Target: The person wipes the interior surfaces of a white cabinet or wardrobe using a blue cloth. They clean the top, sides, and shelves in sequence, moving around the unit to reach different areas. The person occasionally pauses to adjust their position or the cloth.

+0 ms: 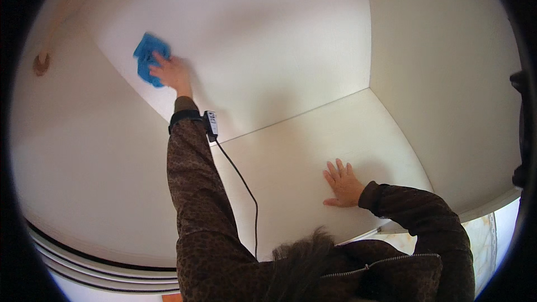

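Note:
My left hand (173, 72) reaches forward and presses a crumpled blue cloth (147, 59) against the white back panel (291, 39) of a cabinet, near its left corner. The fingers lie over the cloth, slightly blurred. My right hand (343, 185) rests palm down on the white cabinet floor (279, 179), fingers spread and nothing in them. A black strap with a small white device (211, 124) circles my left wrist, and a black cable (246, 182) runs from it down toward my body.
Side panels rise at the left (84, 162) and right (447, 67). On the left one sits a round brown fitting (41, 64). Pale track-like strips (112, 277) curve along the lower left. Marble-patterned tile (480, 246) shows at the lower right, outside the cabinet.

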The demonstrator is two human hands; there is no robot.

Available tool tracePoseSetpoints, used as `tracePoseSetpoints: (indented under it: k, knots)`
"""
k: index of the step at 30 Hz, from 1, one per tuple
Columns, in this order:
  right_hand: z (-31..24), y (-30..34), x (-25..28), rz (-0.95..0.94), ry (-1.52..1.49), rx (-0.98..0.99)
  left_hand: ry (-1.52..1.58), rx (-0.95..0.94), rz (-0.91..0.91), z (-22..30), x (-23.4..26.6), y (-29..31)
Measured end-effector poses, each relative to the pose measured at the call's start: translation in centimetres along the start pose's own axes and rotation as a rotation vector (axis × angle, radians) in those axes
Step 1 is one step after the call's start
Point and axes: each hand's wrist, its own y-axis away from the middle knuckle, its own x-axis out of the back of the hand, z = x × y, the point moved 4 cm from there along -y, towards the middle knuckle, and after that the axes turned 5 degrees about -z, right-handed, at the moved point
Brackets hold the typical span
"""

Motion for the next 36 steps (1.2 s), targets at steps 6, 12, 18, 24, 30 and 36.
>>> tracePoseSetpoints:
  k: [6, 12, 18, 24, 30, 36]
  knots:
    - [-1.8, 1.6, 3.2, 0.002, 0.030, -0.005, -0.187, -0.638, -0.241, 24.6, 2.3, 5.2]
    - [-2.4, 5.6, 6.6, -0.026, 0.026, 0.034, -0.006, -1.117, -0.522, 35.8, 4.2, 14.1]
    - [0.9, 9.2, 18.7, -0.118, 0.075, 0.029, -0.185, -0.934, -0.423, 31.2, 14.3, 2.9]
    - [-0.5, 13.0, 49.3, 0.991, 0.266, -0.076, -0.195, -0.602, -0.032, 26.8, 34.0, -15.6]
    - [-11.9, 18.5, 62.9, 1.188, 0.075, -0.140, -0.253, -0.787, -0.062, 33.9, 43.7, -19.9]
    - [-13.9, 19.7, 62.5, 1.122, -0.043, -0.036, -0.183, -1.083, -0.341, 43.2, 46.1, -11.3]
